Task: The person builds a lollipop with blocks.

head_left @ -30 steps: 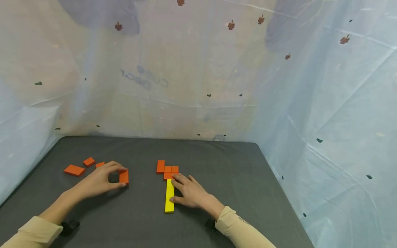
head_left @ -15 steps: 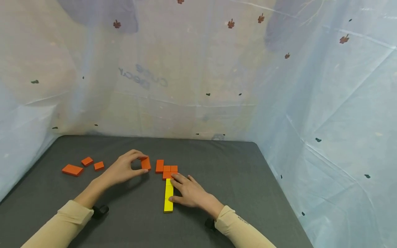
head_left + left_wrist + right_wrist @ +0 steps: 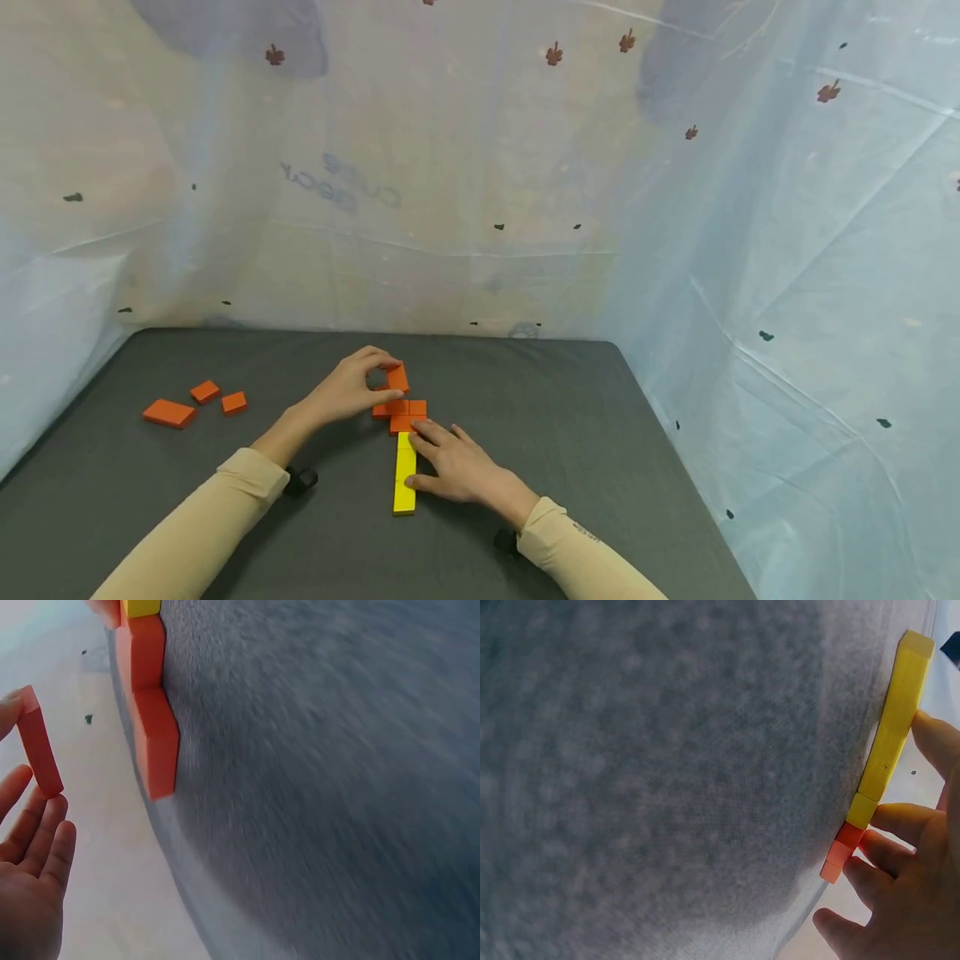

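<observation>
In the head view my left hand [image 3: 347, 390] pinches an orange rectangular block [image 3: 398, 377] between thumb and fingertips, raised over a flat arrangement of blocks. The left wrist view shows that held block [image 3: 40, 746] on edge, apart from the row. Beneath it lie several orange blocks touching each other, including a front one [image 3: 400, 425] and a partly covered one [image 3: 380, 411]. A long yellow block [image 3: 405, 485] and a short yellow block [image 3: 406, 440] run toward me. Along their right side my right hand [image 3: 459, 467] rests with extended fingers touching yellow and orange blocks [image 3: 848, 835].
Three loose orange blocks, among them a larger one [image 3: 169, 413] and two small ones [image 3: 205, 392], lie at the left of the dark cloth-covered table [image 3: 570, 417]. A pale plastic sheet [image 3: 450, 167] hangs behind and on both sides.
My left hand has carried the orange block rightward and farther from me, from near the loose blocks to over the arrangement. The right hand has stayed in place.
</observation>
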{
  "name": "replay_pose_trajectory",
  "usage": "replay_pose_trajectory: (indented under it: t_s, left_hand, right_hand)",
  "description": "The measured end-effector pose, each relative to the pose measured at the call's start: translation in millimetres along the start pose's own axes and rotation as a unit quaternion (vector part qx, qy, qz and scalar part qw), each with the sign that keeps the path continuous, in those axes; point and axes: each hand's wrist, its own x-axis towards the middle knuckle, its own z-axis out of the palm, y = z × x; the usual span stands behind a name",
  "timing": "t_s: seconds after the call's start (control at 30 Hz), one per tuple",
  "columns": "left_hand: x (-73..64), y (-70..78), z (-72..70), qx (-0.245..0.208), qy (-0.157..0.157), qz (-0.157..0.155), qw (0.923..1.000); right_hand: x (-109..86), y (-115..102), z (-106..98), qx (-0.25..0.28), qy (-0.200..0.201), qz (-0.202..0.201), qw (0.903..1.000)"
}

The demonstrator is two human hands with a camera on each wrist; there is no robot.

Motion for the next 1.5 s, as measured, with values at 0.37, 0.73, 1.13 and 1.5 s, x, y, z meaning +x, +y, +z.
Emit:
replay_pose_trajectory:
  t_s: [0.37, 0.73, 1.13, 1.5]
  left_hand:
    - [31.7, -0.8, 31.5, 0.008, -0.049, -0.015, 0.9987]
    - [54.6, 4.2, 46.1, 0.046, -0.114, -0.015, 0.9923]
    - [59.0, 1.9, 56.3, 0.074, -0.164, -0.009, 0.9837]
    - [58.9, 5.4, 57.5, 0.086, -0.175, -0.025, 0.9804]
  right_hand:
    - [-0.3, -1.6, 0.8, -0.003, 0.005, -0.010, 0.9999]
    - [1.4, -0.4, -1.1, -0.010, 0.007, -0.014, 0.9998]
    - [-0.1, -0.6, -2.1, -0.019, 0.016, -0.019, 0.9995]
    - [-1.1, -1.2, -3.0, -0.011, 0.010, -0.015, 0.9998]
